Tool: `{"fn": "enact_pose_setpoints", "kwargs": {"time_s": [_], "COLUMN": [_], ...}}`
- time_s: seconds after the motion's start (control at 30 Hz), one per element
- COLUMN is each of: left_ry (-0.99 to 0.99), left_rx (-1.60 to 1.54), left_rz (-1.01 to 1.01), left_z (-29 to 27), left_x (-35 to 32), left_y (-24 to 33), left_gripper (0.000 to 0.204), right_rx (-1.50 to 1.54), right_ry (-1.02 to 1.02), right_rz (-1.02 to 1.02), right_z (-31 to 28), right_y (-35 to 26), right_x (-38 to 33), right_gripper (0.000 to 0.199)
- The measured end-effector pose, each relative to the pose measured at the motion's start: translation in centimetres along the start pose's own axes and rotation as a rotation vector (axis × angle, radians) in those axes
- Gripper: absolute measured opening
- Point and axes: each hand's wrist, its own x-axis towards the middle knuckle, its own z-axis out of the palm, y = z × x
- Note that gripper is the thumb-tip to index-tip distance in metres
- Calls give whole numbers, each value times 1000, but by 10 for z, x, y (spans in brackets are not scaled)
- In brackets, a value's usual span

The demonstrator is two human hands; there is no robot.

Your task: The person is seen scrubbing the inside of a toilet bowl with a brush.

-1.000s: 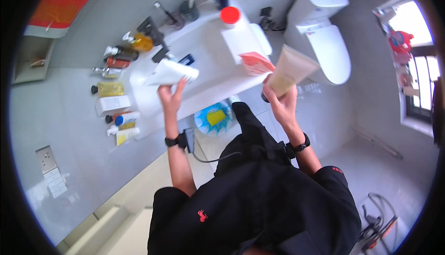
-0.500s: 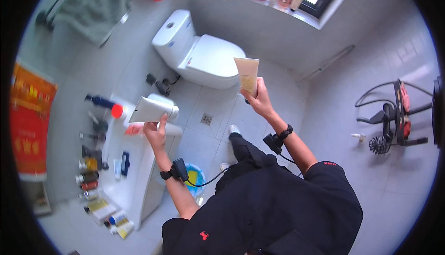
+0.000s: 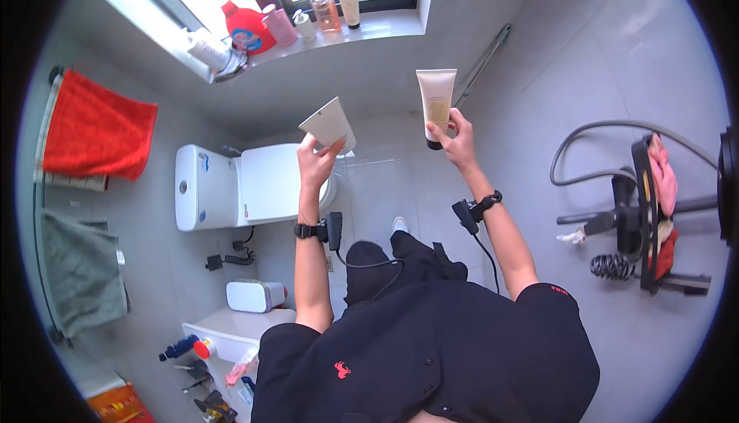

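Wrapped round a white squeeze tube (image 3: 329, 124), the fingers of my left hand (image 3: 316, 163) hold it up near the toilet lid. Its flat crimped end points up and to the left. In my right hand (image 3: 459, 142) is a cream-coloured squeeze tube (image 3: 436, 100) with a black cap, upright with the cap down. It is held in front of the wall below the window. The two tubes are apart at about the same height.
A window sill (image 3: 385, 26) ahead carries a red detergent bottle (image 3: 248, 28), a pink bottle (image 3: 279, 26), a pump bottle (image 3: 305, 26) and other toiletries. The toilet (image 3: 206, 186) stands left, below a red towel (image 3: 100, 127). A shower rack (image 3: 650, 215) with a hose hangs right. The washbasin (image 3: 231, 323) is lower left.
My view has swung toward the window, and the washbasin has slid to the lower left. Both tubes have moved with my hands toward the window side, still held.
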Motion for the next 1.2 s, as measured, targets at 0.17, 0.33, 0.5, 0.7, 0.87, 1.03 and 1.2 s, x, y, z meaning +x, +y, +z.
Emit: {"fn": "enact_pose_setpoints", "kwargs": {"time_s": [0.17,0.33,0.5,0.7,0.87,1.03,1.2], "left_ry": [-76,-102,-115,-96,-26,-22,-45], "left_rx": [-83,-119,-175,-41,-58,-15,50], "left_rz": [7,16,33,68,43,62,135], "left_z": [55,91,135,175,206,221,226], "left_x": [123,236,329,403,440,460,460], "left_y": [-19,-55,-98,-134,-157,-187,-213], "left_gripper": [29,29,32,32,35,35,34], "right_rx": [174,209,49,-35,-78,-158,-93], "right_ry": [149,252,236,269,280,250,194], "right_rz": [83,-55,119,188,265,331,312], "right_z": [9,53,83,109,116,118,117], "right_y": [48,124,183,216,249,268,286], "right_x": [106,209,290,352,376,393,400], "right_gripper": [40,39,38,40,42,42,46]}}
